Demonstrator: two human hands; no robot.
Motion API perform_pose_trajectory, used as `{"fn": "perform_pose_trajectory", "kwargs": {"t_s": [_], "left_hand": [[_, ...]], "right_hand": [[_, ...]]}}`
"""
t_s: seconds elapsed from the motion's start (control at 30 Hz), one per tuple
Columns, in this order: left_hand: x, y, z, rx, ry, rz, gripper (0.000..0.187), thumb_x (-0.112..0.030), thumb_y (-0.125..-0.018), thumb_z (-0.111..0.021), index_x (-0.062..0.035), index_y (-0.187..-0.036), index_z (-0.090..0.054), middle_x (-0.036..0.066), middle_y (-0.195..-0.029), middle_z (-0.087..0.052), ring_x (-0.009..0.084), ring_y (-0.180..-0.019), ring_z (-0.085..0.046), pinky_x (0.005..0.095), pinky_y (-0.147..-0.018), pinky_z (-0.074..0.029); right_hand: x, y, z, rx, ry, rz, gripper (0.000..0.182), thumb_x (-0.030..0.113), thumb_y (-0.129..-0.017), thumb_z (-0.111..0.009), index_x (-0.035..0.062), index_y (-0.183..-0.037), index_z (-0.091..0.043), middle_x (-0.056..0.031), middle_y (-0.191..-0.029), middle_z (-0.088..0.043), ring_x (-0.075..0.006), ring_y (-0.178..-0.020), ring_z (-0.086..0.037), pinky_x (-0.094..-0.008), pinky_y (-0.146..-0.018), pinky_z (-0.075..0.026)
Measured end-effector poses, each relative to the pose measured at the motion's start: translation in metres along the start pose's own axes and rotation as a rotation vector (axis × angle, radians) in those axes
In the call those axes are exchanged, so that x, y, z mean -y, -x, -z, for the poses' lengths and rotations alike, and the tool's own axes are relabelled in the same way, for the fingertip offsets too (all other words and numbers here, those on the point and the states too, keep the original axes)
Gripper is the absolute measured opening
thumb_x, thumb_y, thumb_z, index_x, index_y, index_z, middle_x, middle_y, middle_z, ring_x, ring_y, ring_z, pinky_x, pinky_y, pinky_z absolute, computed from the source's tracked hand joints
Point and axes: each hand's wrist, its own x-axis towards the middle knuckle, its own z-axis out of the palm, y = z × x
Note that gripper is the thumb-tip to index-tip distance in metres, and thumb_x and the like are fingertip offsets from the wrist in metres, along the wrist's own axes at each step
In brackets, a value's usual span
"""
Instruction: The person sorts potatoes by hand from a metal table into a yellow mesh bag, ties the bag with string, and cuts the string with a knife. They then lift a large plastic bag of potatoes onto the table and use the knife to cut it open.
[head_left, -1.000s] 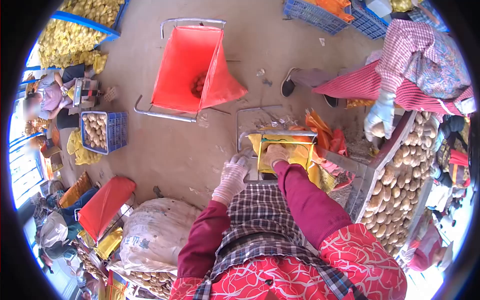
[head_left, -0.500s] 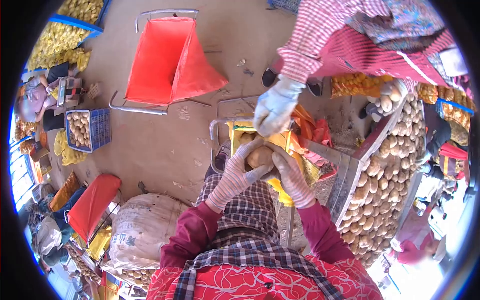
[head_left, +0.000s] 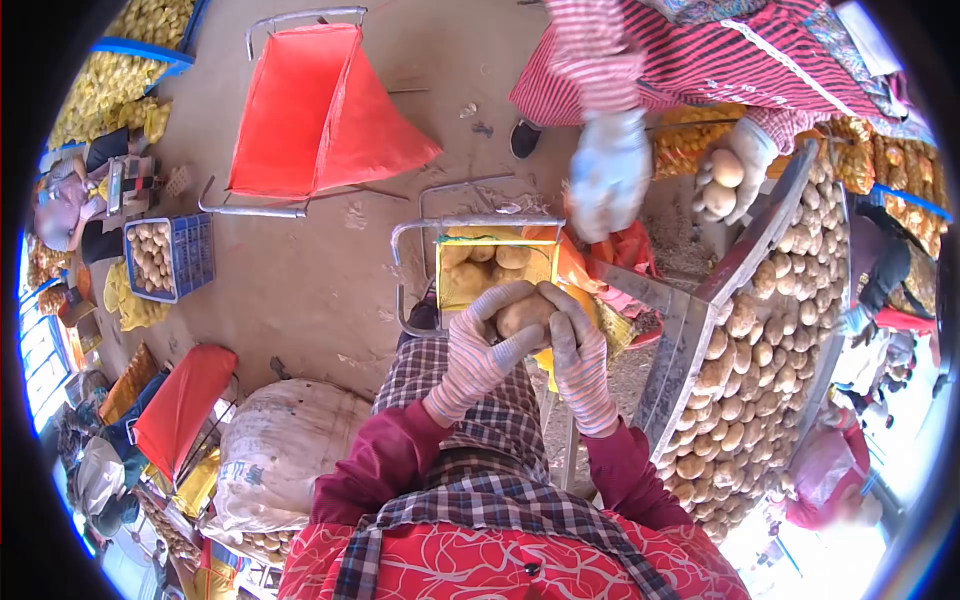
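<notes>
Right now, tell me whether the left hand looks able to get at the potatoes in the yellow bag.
Probably not while the left hand and right hand are both holding one potato. Otherwise the way looks free: the yellow bag is open just beyond them.

- The head view looks forward and steeply down, wide and round-edged.
- Near: apron (head_left: 485,450), left hand (head_left: 478,345) and right hand (head_left: 580,362), close below.
- Far: floor (head_left: 310,270) and red bag (head_left: 365,130).

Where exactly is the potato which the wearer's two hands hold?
In the head view, the potato is slightly right of centre, between the left hand and right hand, by the near edge of the yellow bag.
</notes>
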Motion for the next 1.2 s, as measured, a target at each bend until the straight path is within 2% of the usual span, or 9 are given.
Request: {"fn": "perform_pose_trajectory", "kwargs": {"t_s": [0.23,0.33,0.43,0.47,0.57,0.6,0.83,1.03,1.2], "left_hand": [[0.028,-0.011,-0.003,-0.174,0.100,0.042,0.030,-0.015,-0.088,-0.073,0.0032,-0.111,-0.067,0.006,-0.097,-0.069,0.0110,-0.087,-0.065,0.0247,-0.075,-0.056],[0.033,-0.019,0.003,-0.203,0.185,0.240,0.037,-0.039,-0.095,-0.065,-0.0028,-0.100,-0.069,0.003,-0.085,-0.068,0.0050,-0.064,-0.061,0.0181,-0.056,-0.047],[0.022,-0.015,0.008,-0.153,0.170,0.301,0.046,-0.047,-0.097,-0.058,-0.0027,-0.102,-0.068,0.002,-0.083,-0.068,0.0053,-0.065,-0.061,0.0180,-0.057,-0.049],[0.031,-0.014,0.021,-0.053,0.181,0.366,0.052,-0.046,-0.095,-0.059,0.0008,-0.117,-0.062,0.008,-0.100,-0.067,0.0140,-0.085,-0.066,0.0256,-0.065,-0.057],[0.012,-0.010,0.024,0.176,0.137,0.337,0.060,-0.041,-0.091,-0.062,0.0007,-0.132,-0.052,0.010,-0.112,-0.064,0.0150,-0.094,-0.065,0.0260,-0.069,-0.058],[0.003,-0.008,0.025,0.244,0.104,0.372,0.065,-0.035,-0.086,-0.063,-0.0008,-0.138,-0.047,0.005,-0.113,-0.062,0.0094,-0.090,-0.062,0.0195,-0.063,-0.053],[-0.001,-0.005,0.031,0.342,0.000,0.423,0.061,-0.028,-0.078,-0.075,-0.0036,-0.129,-0.052,0.002,-0.108,-0.061,0.0087,-0.090,-0.060,0.0216,-0.075,-0.052],[0.031,-0.003,0.027,0.346,0.001,0.148,0.052,-0.029,-0.083,-0.075,-0.0056,-0.124,-0.053,0.004,-0.112,-0.059,0.0091,-0.095,-0.059,0.0223,-0.074,-0.052],[0.001,0.003,0.023,0.052,0.086,0.442,0.039,-0.028,-0.092,-0.066,-0.0012,-0.119,-0.058,0.005,-0.107,-0.061,0.0102,-0.096,-0.060,0.0238,-0.078,-0.052]], "right_hand": [[-0.016,0.005,-0.007,-0.068,-0.038,-0.071,0.032,0.015,-0.102,-0.046,-0.0033,-0.125,-0.058,-0.0148,-0.114,-0.065,-0.0211,-0.105,-0.061,-0.0311,-0.093,-0.049],[-0.018,0.012,-0.007,-0.048,-0.066,-0.119,0.031,0.013,-0.101,-0.046,-0.0030,-0.124,-0.058,-0.0141,-0.116,-0.065,-0.0203,-0.107,-0.060,-0.0306,-0.094,-0.048],[-0.023,0.014,-0.006,-0.046,-0.094,-0.123,0.031,0.013,-0.101,-0.046,-0.0027,-0.124,-0.058,-0.0135,-0.117,-0.064,-0.0195,-0.108,-0.059,-0.0301,-0.095,-0.047],[-0.024,0.016,-0.005,-0.046,-0.106,-0.107,0.031,0.013,-0.101,-0.046,-0.0026,-0.125,-0.058,-0.0131,-0.117,-0.064,-0.0189,-0.108,-0.059,-0.0300,-0.095,-0.047],[-0.026,0.016,-0.003,-0.071,-0.221,-0.165,0.031,0.013,-0.100,-0.047,-0.0026,-0.124,-0.058,-0.0122,-0.117,-0.064,-0.0182,-0.107,-0.059,-0.0301,-0.095,-0.047],[-0.024,0.016,-0.002,-0.072,-0.220,-0.166,0.031,0.013,-0.100,-0.047,-0.0026,-0.124,-0.058,-0.0122,-0.117,-0.064,-0.0182,-0.107,-0.059,-0.0301,-0.095,-0.047],[-0.018,0.023,0.001,-0.026,-0.086,-0.071,0.030,0.012,-0.100,-0.046,-0.0023,-0.122,-0.061,-0.0131,-0.110,-0.066,-0.0183,-0.102,-0.061,-0.0298,-0.093,-0.048],[-0.023,0.030,0.001,0.019,-0.050,-0.038,0.030,0.010,-0.101,-0.045,-0.0018,-0.122,-0.061,-0.0130,-0.108,-0.067,-0.0166,-0.100,-0.062,-0.0280,-0.090,-0.049],[-0.040,0.016,-0.003,-0.007,-0.222,-0.224,0.029,0.012,-0.102,-0.046,-0.0018,-0.124,-0.059,-0.0088,-0.109,-0.064,-0.0131,-0.098,-0.058,-0.0270,-0.088,-0.049]]}}
